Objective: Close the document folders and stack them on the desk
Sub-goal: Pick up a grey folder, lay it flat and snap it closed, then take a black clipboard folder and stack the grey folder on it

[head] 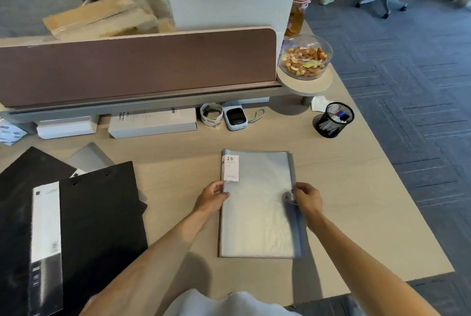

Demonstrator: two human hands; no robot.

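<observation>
A grey translucent folder with a white "20" label lies closed and flat in the middle of the desk. My left hand grips its left spine edge just below the label. My right hand pinches its right edge, where the cover and inner sleeves look blurred. At the left lies an open black folder with a white label strip, spread wide. A grey folder is partly hidden under it and a further black cover.
The beige desk ends at the right over blue carpet. A black mesh pen cup, tape roll, small white device and white boxes line the brown divider. A bowl of nuts stands on a raised shelf. A person stands behind the divider.
</observation>
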